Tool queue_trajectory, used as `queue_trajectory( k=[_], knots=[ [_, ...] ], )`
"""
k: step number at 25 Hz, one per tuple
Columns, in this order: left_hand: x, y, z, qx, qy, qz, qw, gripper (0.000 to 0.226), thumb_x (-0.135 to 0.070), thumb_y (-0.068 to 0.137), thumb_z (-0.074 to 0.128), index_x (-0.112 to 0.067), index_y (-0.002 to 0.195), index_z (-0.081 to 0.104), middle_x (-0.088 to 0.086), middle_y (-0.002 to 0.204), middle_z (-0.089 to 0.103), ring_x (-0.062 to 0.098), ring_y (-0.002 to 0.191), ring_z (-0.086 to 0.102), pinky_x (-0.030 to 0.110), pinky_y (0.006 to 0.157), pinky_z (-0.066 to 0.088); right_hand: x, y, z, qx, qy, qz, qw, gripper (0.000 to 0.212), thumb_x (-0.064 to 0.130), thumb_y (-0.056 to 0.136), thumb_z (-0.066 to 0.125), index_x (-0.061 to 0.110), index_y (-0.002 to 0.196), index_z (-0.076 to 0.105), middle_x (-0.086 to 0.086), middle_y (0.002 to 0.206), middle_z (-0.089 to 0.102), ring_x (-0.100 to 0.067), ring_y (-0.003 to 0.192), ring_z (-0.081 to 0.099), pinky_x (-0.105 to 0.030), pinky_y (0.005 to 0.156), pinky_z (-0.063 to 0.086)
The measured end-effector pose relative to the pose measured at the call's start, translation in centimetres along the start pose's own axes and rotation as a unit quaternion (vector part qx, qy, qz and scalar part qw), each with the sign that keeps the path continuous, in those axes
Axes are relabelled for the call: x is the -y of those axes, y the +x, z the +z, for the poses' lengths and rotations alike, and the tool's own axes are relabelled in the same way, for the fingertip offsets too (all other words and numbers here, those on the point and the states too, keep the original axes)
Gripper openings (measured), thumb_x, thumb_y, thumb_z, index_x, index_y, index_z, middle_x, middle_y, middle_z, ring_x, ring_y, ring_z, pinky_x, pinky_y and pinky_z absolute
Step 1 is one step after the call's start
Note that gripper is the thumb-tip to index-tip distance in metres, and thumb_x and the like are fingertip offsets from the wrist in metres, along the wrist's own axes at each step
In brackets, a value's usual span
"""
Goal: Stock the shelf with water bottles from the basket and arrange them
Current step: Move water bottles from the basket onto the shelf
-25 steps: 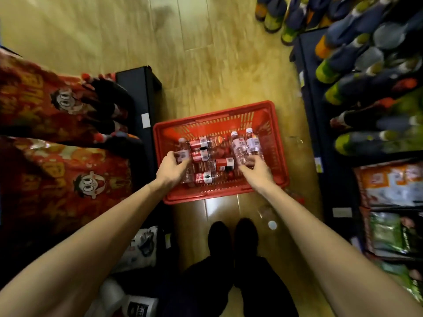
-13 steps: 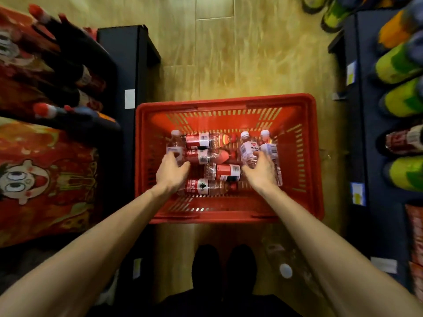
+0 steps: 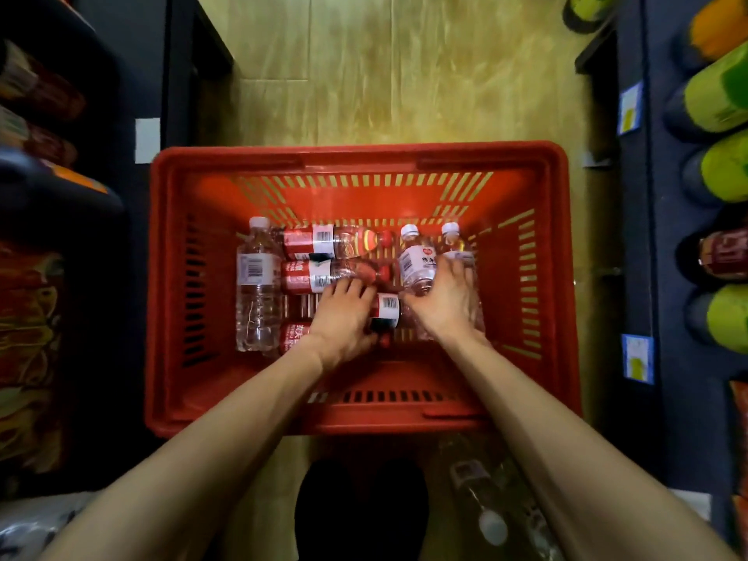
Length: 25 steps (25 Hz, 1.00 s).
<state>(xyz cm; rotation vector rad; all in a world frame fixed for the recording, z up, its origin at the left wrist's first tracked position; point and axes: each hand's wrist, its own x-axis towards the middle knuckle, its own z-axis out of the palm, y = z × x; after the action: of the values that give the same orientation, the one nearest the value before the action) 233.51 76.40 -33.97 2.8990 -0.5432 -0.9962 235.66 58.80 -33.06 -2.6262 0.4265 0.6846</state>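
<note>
A red plastic basket (image 3: 170, 277) stands on the wooden floor and holds several water bottles lying flat. A clear bottle with a white cap (image 3: 258, 293) lies at its left. Two red-labelled bottles (image 3: 311, 240) lie crosswise at the back. My left hand (image 3: 344, 321) curls round another red-labelled bottle (image 3: 388, 311) in the middle. My right hand (image 3: 445, 301) grips a white-labelled bottle (image 3: 417, 263), and its fingers reach over a second white-capped bottle (image 3: 455, 240) beside it.
Dark shelves flank the aisle. The right shelf (image 3: 635, 220) carries green and orange drink bottles (image 3: 724, 168); red printed packs (image 3: 28, 338) fill the left one. A clear bottle (image 3: 485, 516) lies on the floor by my dark shoes (image 3: 364, 508).
My left hand moved right, from the left-hand bottle to the red-labelled bottle in the middle. My right hand stayed on the right-hand bottles. The view dropped closer to the basket.
</note>
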Motion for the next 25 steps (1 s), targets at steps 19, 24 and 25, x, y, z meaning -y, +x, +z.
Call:
queue_trajectory(
  k=[19, 24, 25],
  knots=[
    [2.6, -9.3, -6.7, 0.060, -0.151, -0.128, 0.978, 0.068, -0.057, 0.084, 0.072, -0.007, 0.125, 0.049, 0.015, 0.118, 0.069, 0.038, 0.104, 0.069, 0.043, 0.087, 0.054, 0.8, -7.9, -6.4, 0.071, 0.152, 0.105, 0.980, 0.082, 0.049, 0.053, 0.076, 0.025, 0.130, 0.062, -0.005, 0.117, 0.073, -0.031, 0.115, 0.063, -0.034, 0.094, 0.051],
    [-0.1, -15.8, -14.1, -0.019, -0.363, -0.220, 0.905, 0.058, -0.033, 0.074, 0.084, -0.015, 0.118, 0.050, -0.001, 0.098, 0.062, 0.025, 0.091, 0.063, 0.031, 0.077, 0.043, 3.1, -13.4, -14.0, 0.026, 0.236, 0.105, 0.966, 0.088, 0.045, 0.047, 0.077, 0.019, 0.129, 0.061, -0.005, 0.119, 0.071, -0.024, 0.107, 0.068, -0.037, 0.095, 0.056],
    [-0.9, -17.0, -16.1, -0.040, -0.416, -0.230, 0.879, 0.060, -0.030, 0.069, 0.086, -0.018, 0.116, 0.051, -0.002, 0.097, 0.065, 0.022, 0.089, 0.065, 0.031, 0.076, 0.046, 3.6, -14.8, -16.1, 0.019, 0.249, 0.105, 0.963, 0.088, 0.043, 0.046, 0.078, 0.019, 0.129, 0.061, -0.005, 0.118, 0.069, -0.024, 0.104, 0.068, -0.039, 0.093, 0.058]
  ],
)
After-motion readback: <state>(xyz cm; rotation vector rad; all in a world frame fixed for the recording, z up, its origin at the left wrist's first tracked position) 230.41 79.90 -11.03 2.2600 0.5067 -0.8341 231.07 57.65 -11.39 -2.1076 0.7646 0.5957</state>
